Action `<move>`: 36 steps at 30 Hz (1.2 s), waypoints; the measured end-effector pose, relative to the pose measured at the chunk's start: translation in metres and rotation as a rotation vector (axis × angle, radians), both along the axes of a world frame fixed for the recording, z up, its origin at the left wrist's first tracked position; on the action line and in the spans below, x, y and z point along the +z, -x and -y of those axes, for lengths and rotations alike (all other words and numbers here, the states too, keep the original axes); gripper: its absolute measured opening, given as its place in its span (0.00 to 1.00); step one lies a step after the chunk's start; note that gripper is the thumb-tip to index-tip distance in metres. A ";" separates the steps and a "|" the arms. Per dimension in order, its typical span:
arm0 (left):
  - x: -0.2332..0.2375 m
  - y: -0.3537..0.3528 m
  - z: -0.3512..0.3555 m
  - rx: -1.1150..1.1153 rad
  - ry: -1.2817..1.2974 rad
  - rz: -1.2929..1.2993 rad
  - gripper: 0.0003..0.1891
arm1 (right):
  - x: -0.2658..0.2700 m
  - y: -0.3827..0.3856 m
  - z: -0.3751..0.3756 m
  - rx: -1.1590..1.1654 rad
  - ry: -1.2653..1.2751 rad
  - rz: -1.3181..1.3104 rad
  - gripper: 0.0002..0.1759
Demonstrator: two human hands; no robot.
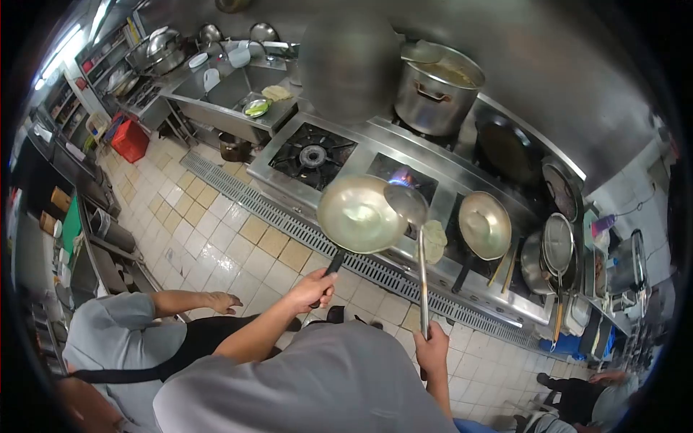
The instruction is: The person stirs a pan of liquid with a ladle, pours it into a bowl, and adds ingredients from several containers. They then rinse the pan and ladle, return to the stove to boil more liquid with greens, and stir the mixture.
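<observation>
Kitchen line, mid-service: a steel wok [361, 214] is held out over the front edge of the stove [364, 153], just before a lit burner [401, 177]. Its dark handle is clamped in the left hand [312, 289]. A long ladle [421, 267] is gripped near its end by the right hand [432, 351], with its bowl at the wok's rim. The pan is judged rigid, hot and front-heavy on its single handle, and the dark grip is thought the only safe hold. A second wok [484, 225] sits alongside and a stock pot [437, 90] behind. A co-worker's hand [220, 302] is seen at left.
</observation>
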State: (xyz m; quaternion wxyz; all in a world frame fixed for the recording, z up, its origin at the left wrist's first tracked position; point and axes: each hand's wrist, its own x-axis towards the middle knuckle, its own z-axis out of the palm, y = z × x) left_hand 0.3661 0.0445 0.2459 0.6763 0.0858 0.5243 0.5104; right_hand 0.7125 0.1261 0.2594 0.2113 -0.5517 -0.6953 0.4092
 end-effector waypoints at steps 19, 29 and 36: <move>-0.012 0.260 0.014 0.739 -0.045 0.083 0.08 | 0.035 0.523 -0.096 0.731 1.107 -0.399 0.04; -0.004 0.521 0.121 0.947 0.055 -0.129 0.31 | 0.032 0.832 0.019 1.138 1.070 -0.388 0.15; 0.027 0.654 0.161 0.950 0.128 -0.229 0.32 | 0.027 0.973 -0.021 1.323 0.764 -0.285 0.21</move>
